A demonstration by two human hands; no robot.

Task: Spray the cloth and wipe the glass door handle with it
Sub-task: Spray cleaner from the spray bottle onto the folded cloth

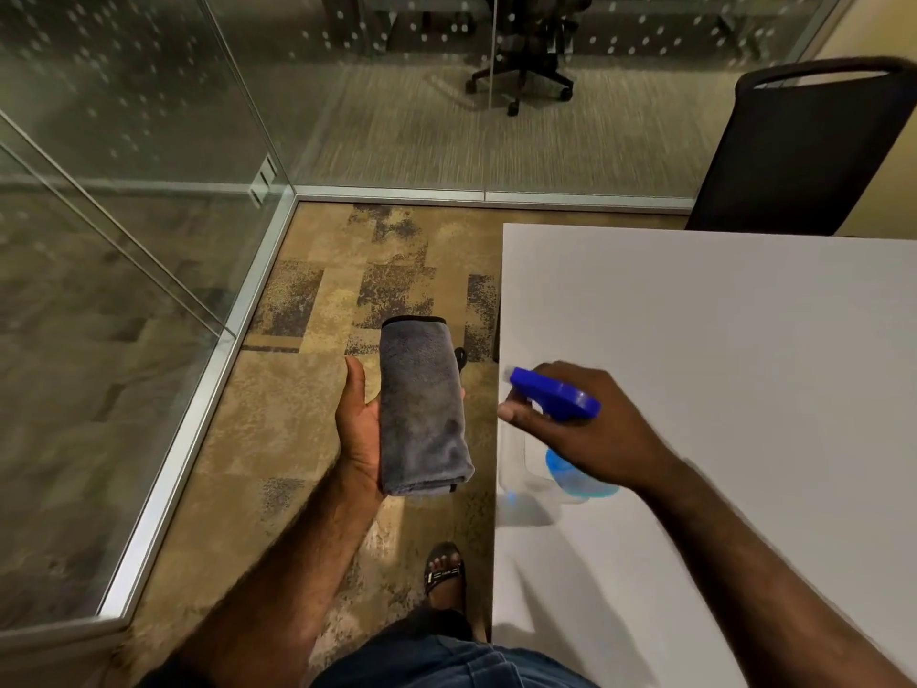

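A folded grey cloth [422, 407] lies lengthwise in my left hand [358, 429], palm up, held over the carpet left of the table. My right hand [590, 424] grips a clear spray bottle [560, 479] with a blue trigger head [553, 392] and a little blue liquid in it. The nozzle points left toward the cloth, about a hand's width away. The bottle is at the table's left edge. The glass door [124, 240] stands at the left; I see no handle in this view.
A white table [719, 350] fills the right side, with a black chair [804, 151] behind it. Glass walls with metal floor rails [208, 399] enclose the left and far sides. An office chair [521, 67] stands beyond the glass. My sandalled foot [444, 571] is on the carpet.
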